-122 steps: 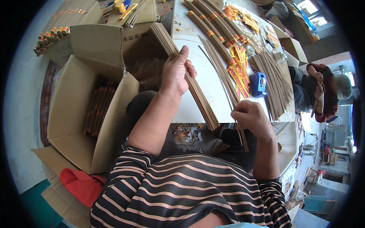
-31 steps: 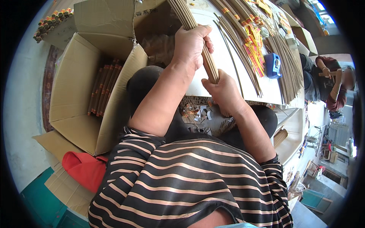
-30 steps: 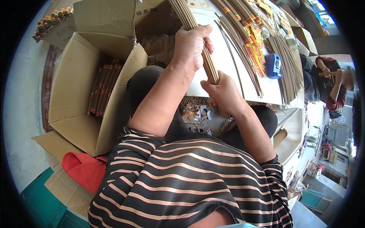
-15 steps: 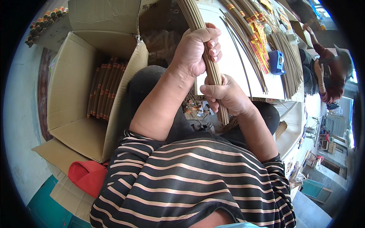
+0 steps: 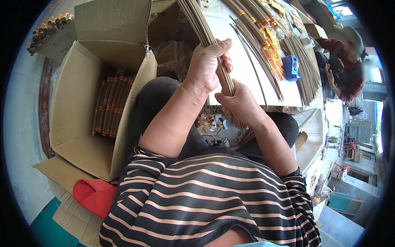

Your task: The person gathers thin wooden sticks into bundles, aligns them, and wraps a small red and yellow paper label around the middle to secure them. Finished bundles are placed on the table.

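Note:
A bundle of long brown incense sticks (image 5: 200, 24) slants across my lap, its far end running out past the top edge. Around its middle wraps my left hand (image 5: 209, 61), thumb laid over the sticks. Closer to me, my right hand (image 5: 240, 103) is closed on the lower part of the same bundle and covers most of its near end. Beyond my hands, more loose incense sticks (image 5: 304, 68) lie on the white table (image 5: 242, 61), beside yellow and red paper labels (image 5: 269, 47) and a blue tape dispenser (image 5: 291, 68).
At my left an open cardboard box (image 5: 74, 90) holds several labelled bundles (image 5: 112, 105). A red cloth (image 5: 94, 197) hangs by its near corner. Broken sticks and scraps (image 5: 216, 123) litter the floor between my knees. Another person (image 5: 345, 61) sits across the table at the right.
My right hand's fingers have wrapped further round the bundle's near end. The view has shifted slightly. The other person's arm has come down from a raised position.

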